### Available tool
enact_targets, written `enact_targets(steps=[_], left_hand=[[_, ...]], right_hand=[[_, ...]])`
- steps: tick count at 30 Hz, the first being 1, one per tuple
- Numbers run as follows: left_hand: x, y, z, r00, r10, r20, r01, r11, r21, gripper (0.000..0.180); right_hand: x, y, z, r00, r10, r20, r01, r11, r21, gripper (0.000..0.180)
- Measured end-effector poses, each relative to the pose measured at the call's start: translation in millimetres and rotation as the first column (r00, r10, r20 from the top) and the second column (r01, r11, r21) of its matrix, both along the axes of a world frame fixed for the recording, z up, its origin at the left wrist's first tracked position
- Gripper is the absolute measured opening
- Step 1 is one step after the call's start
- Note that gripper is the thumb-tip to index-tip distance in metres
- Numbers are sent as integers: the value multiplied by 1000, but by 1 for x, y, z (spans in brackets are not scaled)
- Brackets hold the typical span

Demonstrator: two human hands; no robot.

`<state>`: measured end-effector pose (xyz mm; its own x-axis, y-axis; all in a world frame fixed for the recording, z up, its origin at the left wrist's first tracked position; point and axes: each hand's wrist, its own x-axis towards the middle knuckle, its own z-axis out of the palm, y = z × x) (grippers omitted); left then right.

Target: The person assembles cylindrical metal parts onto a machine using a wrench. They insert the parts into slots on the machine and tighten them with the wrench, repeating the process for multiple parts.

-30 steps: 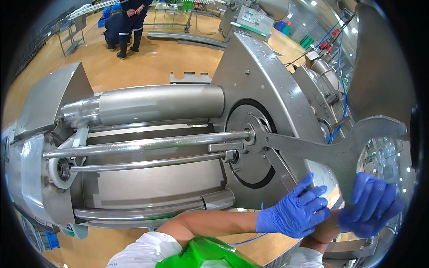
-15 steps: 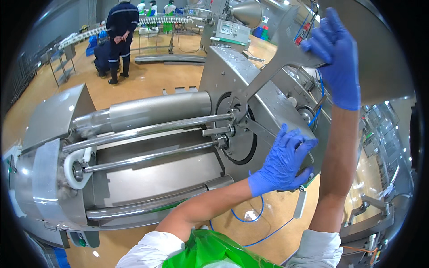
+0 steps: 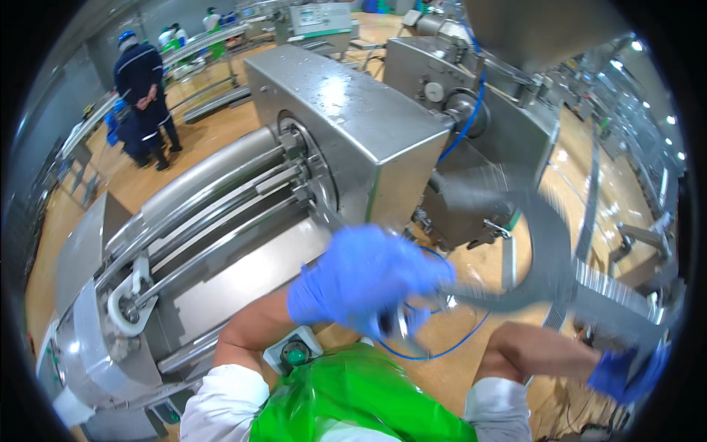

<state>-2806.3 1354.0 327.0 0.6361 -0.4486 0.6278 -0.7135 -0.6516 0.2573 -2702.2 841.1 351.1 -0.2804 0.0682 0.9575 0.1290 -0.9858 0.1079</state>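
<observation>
A large flat metal spanner (image 3: 561, 258) with a wide curved jaw spans the space in front of me on the right, smeared by motion. My right hand (image 3: 630, 374), blue-gloved and low at the right rim, is closed at its handle end. In the middle, before the machine, my left hand (image 3: 361, 276) is closed and blurred. A shiny metal piece (image 3: 402, 324) sticks out beneath its fingers, and the spanner's lower jaw tip reaches that hand; whether the two are joined is unclear. Left of it, several steel rods with nuts (image 3: 292, 144) run into the machine's round plate.
The steel machine housing (image 3: 353, 103) rises just ahead, beside a large metal hopper (image 3: 545, 29). A blue hose (image 3: 465, 342) loops over the floor. Near my left elbow sits a green button box (image 3: 297, 355). People in dark clothing (image 3: 138, 85) are at the far left.
My right hand and the spanner have swung down and to the right, off the rod's nut. My left hand has left the housing, moved left and closed. The view has turned right.
</observation>
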Motion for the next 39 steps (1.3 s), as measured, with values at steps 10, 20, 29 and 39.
enact_targets(steps=[10, 20, 29, 39], left_hand=[[-38, -71, -158, 778, 40, -627, -199, 962, -185, 62], [-109, -54, -199, 407, 293, -865, -699, 710, -88, 56], [-78, -86, -229, 615, 31, -788, -604, 662, -445, 57], [29, -128, -241, 692, 177, -700, -637, 607, -475, 63]], right_hand=[[5, 89, -94, 351, 894, -279, -536, 436, 723, 21], [152, 195, -209, 85, 870, 485, -357, -428, 830, 52], [226, 250, -260, 248, 637, 730, -179, -711, 681, 48], [258, 298, -374, 183, 486, 854, 102, -874, 475, 50]])
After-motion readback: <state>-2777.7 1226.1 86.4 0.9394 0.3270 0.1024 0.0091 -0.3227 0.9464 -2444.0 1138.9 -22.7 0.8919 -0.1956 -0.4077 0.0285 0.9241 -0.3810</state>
